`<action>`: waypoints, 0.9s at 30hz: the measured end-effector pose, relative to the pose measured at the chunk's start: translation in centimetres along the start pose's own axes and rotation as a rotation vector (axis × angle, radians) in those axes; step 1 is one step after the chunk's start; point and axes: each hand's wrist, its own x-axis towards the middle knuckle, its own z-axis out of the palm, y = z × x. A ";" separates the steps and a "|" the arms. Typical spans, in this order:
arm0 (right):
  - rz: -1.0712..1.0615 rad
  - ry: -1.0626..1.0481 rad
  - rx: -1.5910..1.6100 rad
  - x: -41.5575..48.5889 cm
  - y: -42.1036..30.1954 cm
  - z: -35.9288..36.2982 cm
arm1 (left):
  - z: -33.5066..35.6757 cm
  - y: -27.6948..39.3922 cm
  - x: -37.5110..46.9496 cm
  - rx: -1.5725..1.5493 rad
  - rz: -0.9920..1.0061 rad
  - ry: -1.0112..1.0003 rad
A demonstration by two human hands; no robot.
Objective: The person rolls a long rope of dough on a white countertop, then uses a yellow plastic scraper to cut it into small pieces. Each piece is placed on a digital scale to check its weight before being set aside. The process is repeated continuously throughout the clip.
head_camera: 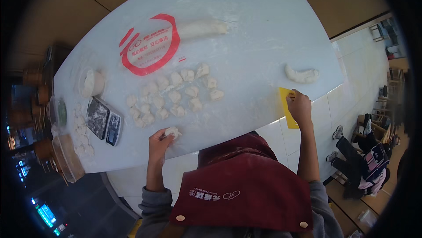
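Between the fingers and thumb of my left hand (159,144) is a small dough piece (172,133), held over the table's near edge. My right hand (300,107) grips a yellow dough scraper (286,106) at the right of the white table (250,63). Just beyond that hand lies a short curved dough roll (301,74). Several dough pieces (175,96) sit in rough rows on the floured surface, ahead of my left hand. Farther back, a long dough log (201,28) lies partly under a plastic sheet or bag (150,45) with red printing.
At the left stands a digital kitchen scale (105,119) dusted with flour, with a tub of flour (91,83) behind it. More dough lumps (82,132) lie left of the scale, near a clear plastic container (67,157). A seated person (359,162) is off to the right.
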 end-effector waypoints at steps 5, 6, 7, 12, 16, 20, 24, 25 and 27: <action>0.016 -0.006 -0.023 0.2 0.3 0.4 | 3.8 3.8 1.0 -0.412 -0.074 -0.183; 0.008 -0.013 -0.018 0.2 0.4 0.5 | 5.0 4.7 1.7 -0.345 -0.020 -0.178; -0.012 -0.014 0.000 0.3 0.4 0.6 | 6.4 5.6 2.7 -0.271 0.015 -0.152; 0.007 -0.043 0.013 0.5 0.8 0.5 | 13.2 9.7 10.6 0.113 0.558 -0.171; 0.048 -0.089 -0.018 0.6 0.7 0.2 | 18.6 12.0 15.3 0.797 0.852 0.033; 0.027 -0.047 0.008 0.2 0.8 0.1 | 20.8 13.3 15.2 1.102 0.945 0.098; 0.111 0.004 0.215 0.6 2.4 -1.0 | 24.5 13.2 12.7 0.922 1.031 -0.183; 0.156 0.032 0.256 1.0 3.0 -1.4 | 26.5 12.8 12.1 0.790 0.963 -0.353; 0.117 0.116 0.277 2.0 4.0 -2.2 | 31.7 11.6 11.3 0.758 0.993 -0.555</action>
